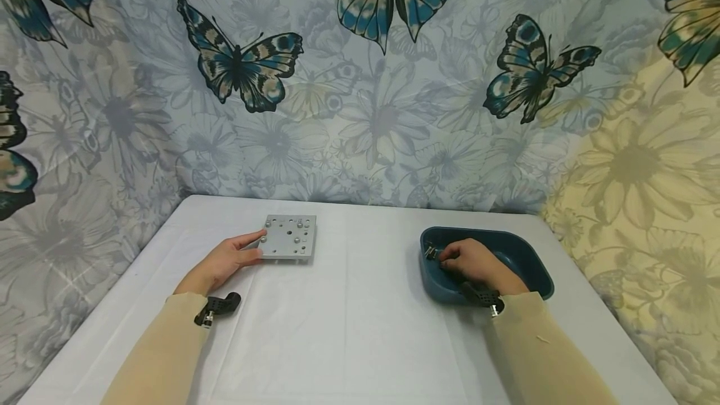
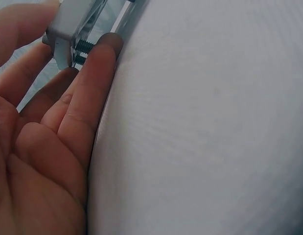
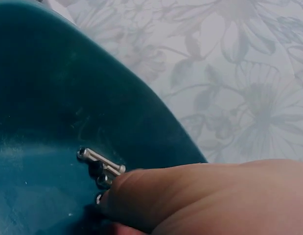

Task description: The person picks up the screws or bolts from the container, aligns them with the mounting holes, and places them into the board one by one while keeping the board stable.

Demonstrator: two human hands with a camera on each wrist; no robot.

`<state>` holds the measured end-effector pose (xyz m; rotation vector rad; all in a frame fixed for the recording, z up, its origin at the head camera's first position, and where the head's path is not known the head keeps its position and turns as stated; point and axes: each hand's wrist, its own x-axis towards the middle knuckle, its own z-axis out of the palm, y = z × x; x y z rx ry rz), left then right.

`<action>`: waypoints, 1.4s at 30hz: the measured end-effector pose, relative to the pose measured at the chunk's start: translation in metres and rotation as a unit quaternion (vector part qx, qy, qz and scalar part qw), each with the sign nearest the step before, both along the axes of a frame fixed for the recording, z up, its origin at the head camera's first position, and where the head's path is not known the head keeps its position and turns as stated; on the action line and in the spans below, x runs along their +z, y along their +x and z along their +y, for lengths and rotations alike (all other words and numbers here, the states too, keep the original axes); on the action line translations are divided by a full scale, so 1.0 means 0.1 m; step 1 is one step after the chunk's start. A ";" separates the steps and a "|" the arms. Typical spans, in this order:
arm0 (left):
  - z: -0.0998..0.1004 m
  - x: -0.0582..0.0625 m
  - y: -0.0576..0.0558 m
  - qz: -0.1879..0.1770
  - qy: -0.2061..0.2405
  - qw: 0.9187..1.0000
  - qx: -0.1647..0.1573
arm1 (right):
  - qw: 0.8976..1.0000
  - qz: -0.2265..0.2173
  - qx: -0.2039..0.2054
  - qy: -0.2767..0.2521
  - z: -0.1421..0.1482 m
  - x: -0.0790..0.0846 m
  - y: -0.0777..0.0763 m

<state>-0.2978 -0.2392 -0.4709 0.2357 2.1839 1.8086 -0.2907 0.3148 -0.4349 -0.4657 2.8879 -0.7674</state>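
On the left of the table lies a square grey metal plate (image 1: 289,239) with holes and several screws set in it. My left hand (image 1: 227,261) holds the plate by its left edge, thumb on the near side. In the left wrist view, threaded screw ends (image 2: 82,46) stick out under the plate (image 2: 73,22) beside the fingers. My right hand (image 1: 475,261) reaches into a dark blue bin (image 1: 523,252), its fingertips at a small heap of metal screws (image 3: 104,164). The fingertips are partly hidden, and I cannot tell whether they pinch a screw.
A white cloth (image 1: 349,317) covers the table, with the bin at the right and the plate at the left. Butterfly-patterned fabric (image 1: 382,124) hangs behind the table and along both sides. The bin's raised rim (image 1: 478,229) surrounds my right hand.
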 end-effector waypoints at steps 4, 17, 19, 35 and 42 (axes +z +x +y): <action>0.01 0.01 0.01 -0.001 -0.007 1.000 0.002 | 0.996 -0.060 -0.041 -0.056 0.01 0.04 0.04; 0.02 0.02 0.00 0.006 -0.003 1.000 0.009 | 0.824 -0.269 -0.186 -0.463 0.14 0.30 0.06; 0.02 0.02 -0.01 0.007 -0.002 1.000 0.009 | 0.793 -0.279 -0.182 -0.510 0.15 0.34 0.05; 0.05 0.01 0.01 0.010 -0.020 1.000 0.015 | 0.762 -0.276 -0.138 -0.569 -0.02 0.60 -0.05; 0.05 0.03 0.02 0.011 -0.017 1.000 0.017 | 0.769 -0.284 -0.133 -0.557 -0.30 0.74 -0.19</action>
